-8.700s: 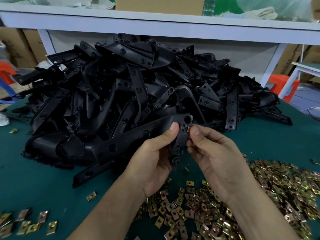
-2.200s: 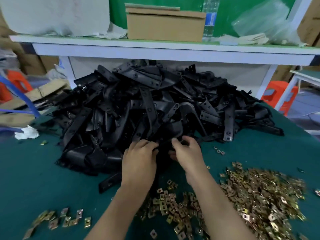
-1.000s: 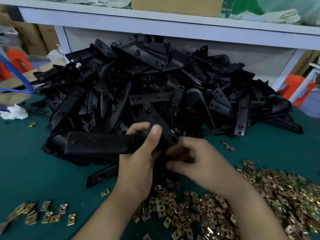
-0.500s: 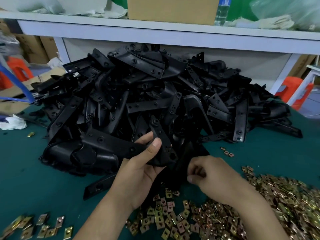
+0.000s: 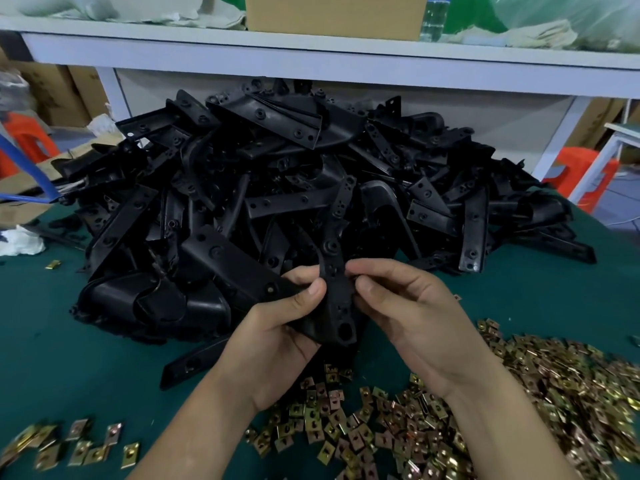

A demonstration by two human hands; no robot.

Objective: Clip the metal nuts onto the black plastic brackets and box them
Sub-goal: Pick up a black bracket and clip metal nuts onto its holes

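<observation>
Black plastic, the bracket [image 5: 337,306] stands roughly upright above the near middle of the green tabletop [image 5: 69,341]. The left hand [image 5: 277,337] grips it, fingers curled behind and thumb across its front. The right hand [image 5: 412,317] pinches the bracket's right edge between thumb and forefinger; whether a nut sits in that pinch cannot be told. Just beyond lies a big pile of brackets [image 5: 277,174]. Brass-coloured nuts [image 5: 519,393] spread near and right. A white shelf [image 5: 311,53] crosses the far side.

two hands [image 5: 273,336] [image 5: 415,317], one held bracket [image 5: 337,301], one box [image 5: 336,12].
</observation>
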